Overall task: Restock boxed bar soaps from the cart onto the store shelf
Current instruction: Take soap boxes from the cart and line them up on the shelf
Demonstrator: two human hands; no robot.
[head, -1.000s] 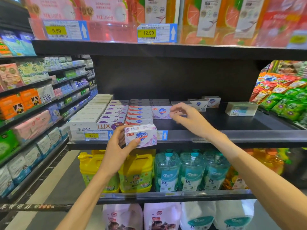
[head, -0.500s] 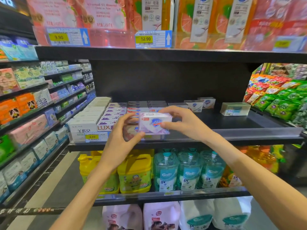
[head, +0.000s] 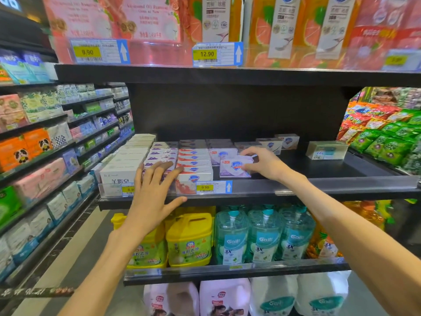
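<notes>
A lilac boxed bar soap stands on the black store shelf, just right of the rows of boxed soaps. My right hand holds this box from its right side, fingers curled over its top and far end. My left hand hovers with spread, straight fingers in front of the shelf edge, over the purple and red-white soap rows, holding nothing. Several single soap boxes sit farther back on the shelf. The cart is out of view.
A pale green box sits alone at the shelf's right. Price tags line the shelf lip. Yellow detergent jugs and clear Gall bottles fill the shelf below. A long aisle of shelves runs off to the left.
The lilac soap box, held between both hands in front of the shelf, now stands on the shelf with only my right hand on it. My left hand let go and moved left, fingers spread.
</notes>
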